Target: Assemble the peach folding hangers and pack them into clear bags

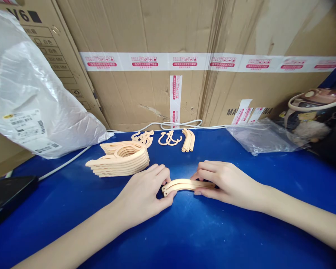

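Two or more curved cream plastic hanger arms point(184, 184) lie together low over the blue table. My left hand point(145, 190) pinches their left end, where small round holes show. At the other end, my right hand point(224, 181) grips them between thumb and fingers. Beyond my left hand is a stack of cream folded hangers point(120, 164). Behind it lie several loose hanger hooks point(143, 139), then a smaller group of hooks point(170, 138). A few more curved hanger arms point(188, 140) lie to the right of those.
Cardboard boxes point(145, 33) wall off the back of the blue table point(212, 231). A white plastic mailer bag point(36, 89) leans at left, above a dark device point(12, 198) with a cable. At right are a clear plastic bag point(257, 136) and a dark bag-like item point(313, 123).
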Demonstrator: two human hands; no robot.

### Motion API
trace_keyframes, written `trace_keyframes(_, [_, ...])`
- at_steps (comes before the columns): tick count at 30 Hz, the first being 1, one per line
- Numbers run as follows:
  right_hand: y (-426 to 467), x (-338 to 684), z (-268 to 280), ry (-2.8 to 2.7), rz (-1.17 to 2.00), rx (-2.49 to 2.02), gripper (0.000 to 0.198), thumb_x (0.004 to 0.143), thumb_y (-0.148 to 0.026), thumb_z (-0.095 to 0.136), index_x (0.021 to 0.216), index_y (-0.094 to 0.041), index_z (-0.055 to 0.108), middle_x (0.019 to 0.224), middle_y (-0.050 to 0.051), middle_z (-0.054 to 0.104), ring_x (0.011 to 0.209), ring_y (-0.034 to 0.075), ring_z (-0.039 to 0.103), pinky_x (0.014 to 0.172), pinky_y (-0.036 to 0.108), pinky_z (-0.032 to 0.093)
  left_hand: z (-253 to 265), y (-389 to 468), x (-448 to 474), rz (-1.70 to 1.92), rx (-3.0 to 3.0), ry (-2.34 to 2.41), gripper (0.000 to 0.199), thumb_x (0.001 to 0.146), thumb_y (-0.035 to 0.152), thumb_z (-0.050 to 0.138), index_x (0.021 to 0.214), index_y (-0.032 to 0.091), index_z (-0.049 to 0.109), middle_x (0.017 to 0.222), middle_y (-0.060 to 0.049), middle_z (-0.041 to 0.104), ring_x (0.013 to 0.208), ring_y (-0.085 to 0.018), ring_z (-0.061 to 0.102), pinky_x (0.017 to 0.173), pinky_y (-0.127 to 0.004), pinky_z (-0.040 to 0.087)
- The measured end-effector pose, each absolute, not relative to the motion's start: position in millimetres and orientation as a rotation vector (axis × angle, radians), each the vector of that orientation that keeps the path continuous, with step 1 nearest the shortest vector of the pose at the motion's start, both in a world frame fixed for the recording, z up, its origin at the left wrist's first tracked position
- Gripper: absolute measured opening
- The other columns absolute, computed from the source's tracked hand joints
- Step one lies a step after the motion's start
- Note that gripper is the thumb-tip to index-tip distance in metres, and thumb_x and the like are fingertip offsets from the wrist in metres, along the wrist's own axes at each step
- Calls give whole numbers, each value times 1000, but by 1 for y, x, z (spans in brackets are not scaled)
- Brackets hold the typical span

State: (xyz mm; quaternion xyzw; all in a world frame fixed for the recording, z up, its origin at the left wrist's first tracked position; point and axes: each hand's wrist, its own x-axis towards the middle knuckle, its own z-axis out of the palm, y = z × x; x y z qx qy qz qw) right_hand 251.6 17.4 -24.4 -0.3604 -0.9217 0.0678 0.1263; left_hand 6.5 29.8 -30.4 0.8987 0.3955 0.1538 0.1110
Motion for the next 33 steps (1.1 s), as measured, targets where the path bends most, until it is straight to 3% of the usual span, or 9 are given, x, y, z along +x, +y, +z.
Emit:
trace_keyframes(4, [22, 251, -19, -2688, 122, -1054, 31, 95, -44, 48, 102, -19, 64, 90, 4, 63, 79, 18, 59, 72, 30, 43, -30, 29, 6, 458, 2616, 1168, 7, 81, 25, 56, 79, 20, 51, 78, 2, 57, 75, -17, 55, 63, -29, 39])
trace_keyframes(9, [57, 240, -6, -2683, -84, -1061, 25, 95, -35, 51, 102, -17, 66, 97, 7, 65, 88, 20, 61, 78, 31, 44, -31, 27, 5, 458, 2635, 1180, 8, 81, 26, 56, 80, 20, 51, 78, 2, 57, 75, -18, 55, 63, -29, 39])
trace_keyframes(16, [126, 197, -5, -2681, -293, -1132, 20, 91, -27, 57, 102, -15, 70, 100, 10, 64, 97, 23, 58, 79, 32, 41, -24, 27, 2, 442, 2657, 1208, 25, 83, 43, 59, 81, 21, 50, 78, 0, 57, 72, -19, 55, 60, -29, 37])
trace_keyframes(22, [152, 168, -19, -2641, -261, -1298, 19, 88, -29, 61, 90, -14, 73, 96, 12, 66, 99, 27, 59, 80, 35, 43, -18, 26, -4, 638, 2745, 1196, 33, 89, 48, 51, 73, 20, 43, 68, 2, 50, 63, -16, 49, 56, -28, 33])
trace_keyframes(27, [156, 162, -24, -2610, -140, -1370, 21, 92, -33, 57, 96, -14, 65, 100, 6, 66, 92, 19, 62, 83, 40, 49, 11, 31, -13, 836, 2727, 1302, 28, 92, 39, 44, 71, 20, 46, 69, 1, 54, 63, -14, 51, 59, -27, 34])
trace_keyframes(30, [145, 164, -22, -2608, -22, -1317, 12, 88, -27, 62, 89, -17, 69, 90, 3, 70, 82, 16, 64, 77, 31, 48, 42, 49, -23, 880, 2641, 1652, 31, 88, 47, 44, 74, 21, 51, 69, 1, 59, 63, -15, 53, 56, -26, 32])
trace_keyframes(33, [127, 168, -19, -2598, 73, -1230, 7, 83, -17, 66, 82, -19, 74, 81, 1, 71, 75, 14, 63, 69, 25, 43, 68, 86, -36, 705, 2564, 1946, 36, 86, 53, 41, 84, 20, 57, 74, -1, 64, 67, -18, 57, 58, -27, 35])
